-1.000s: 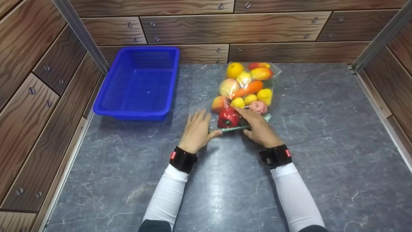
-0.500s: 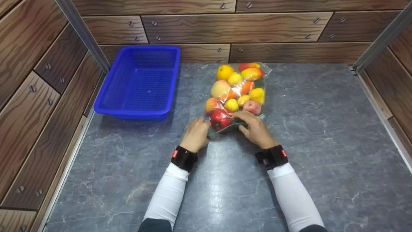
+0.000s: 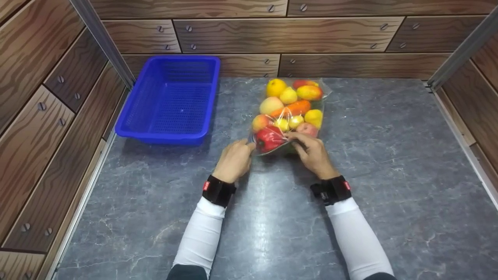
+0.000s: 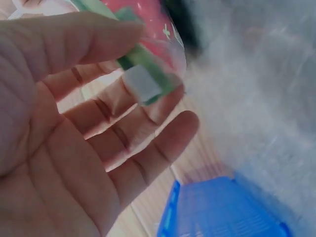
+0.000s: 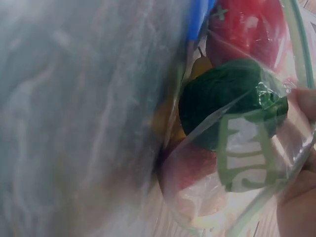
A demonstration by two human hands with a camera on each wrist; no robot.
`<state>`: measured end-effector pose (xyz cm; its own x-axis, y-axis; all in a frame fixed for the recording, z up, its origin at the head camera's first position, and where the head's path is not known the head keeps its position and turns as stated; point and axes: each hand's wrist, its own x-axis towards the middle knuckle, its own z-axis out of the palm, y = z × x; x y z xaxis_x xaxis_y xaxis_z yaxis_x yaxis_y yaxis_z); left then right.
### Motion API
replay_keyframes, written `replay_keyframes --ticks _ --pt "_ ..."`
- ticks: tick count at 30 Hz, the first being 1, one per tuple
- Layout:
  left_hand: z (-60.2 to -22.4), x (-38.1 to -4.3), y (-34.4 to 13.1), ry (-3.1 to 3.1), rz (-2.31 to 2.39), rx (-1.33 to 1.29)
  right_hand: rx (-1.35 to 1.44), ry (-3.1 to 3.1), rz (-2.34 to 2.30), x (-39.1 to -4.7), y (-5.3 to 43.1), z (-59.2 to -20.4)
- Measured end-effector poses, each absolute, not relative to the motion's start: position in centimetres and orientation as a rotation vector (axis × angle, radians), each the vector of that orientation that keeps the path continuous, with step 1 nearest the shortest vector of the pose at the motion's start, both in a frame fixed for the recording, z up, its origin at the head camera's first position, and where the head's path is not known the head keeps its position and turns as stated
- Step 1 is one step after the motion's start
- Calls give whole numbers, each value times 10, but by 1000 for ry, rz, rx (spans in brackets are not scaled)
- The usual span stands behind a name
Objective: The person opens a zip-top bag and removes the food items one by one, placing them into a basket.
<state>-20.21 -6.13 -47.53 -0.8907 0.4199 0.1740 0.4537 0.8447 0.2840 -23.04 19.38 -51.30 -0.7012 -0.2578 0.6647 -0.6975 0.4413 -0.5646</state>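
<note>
A clear zip bag (image 3: 326, 91) of fruit and vegetables lies on the table, its green-edged mouth towards me. Inside near the mouth sit a red bell pepper (image 3: 269, 139) and, in the right wrist view, a rounded dark green vegetable (image 5: 224, 101). My left hand (image 3: 233, 160) pinches the mouth's left end; its wrist view has the thumb over the green zip strip (image 4: 160, 76), beside a small white piece (image 4: 142, 83). With thumb and fingers my right hand (image 3: 314, 153) pinches the mouth's right part, where white letters on a green patch (image 5: 247, 153) show.
A blue plastic basket (image 3: 165, 138) stands at the back left of the grey marbled table (image 3: 389, 163). Wood-patterned walls (image 3: 288, 35) close off the back and both sides. A carrot (image 3: 299, 107) and several yellow and orange fruits fill the far part of the bag.
My left hand has gone from spread fingers to pinching the bag's left corner. The bag slid left, then slightly back right, and its near edge is raised. My right fingers have closed on the edge.
</note>
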Motion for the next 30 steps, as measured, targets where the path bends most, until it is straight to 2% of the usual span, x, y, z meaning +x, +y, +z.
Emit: replay_keyframes --ticks 9,16,30 --pt "-461 -201 -63 -2577 -473 -712 740 -2156 1159 -231 204 -500" --pt "-452 -199 -63 -2394 -515 -763 720 -2348 1098 -228 205 -495" --pt "-433 -179 -56 -2309 -608 -1072 734 -2390 953 -233 195 -501"
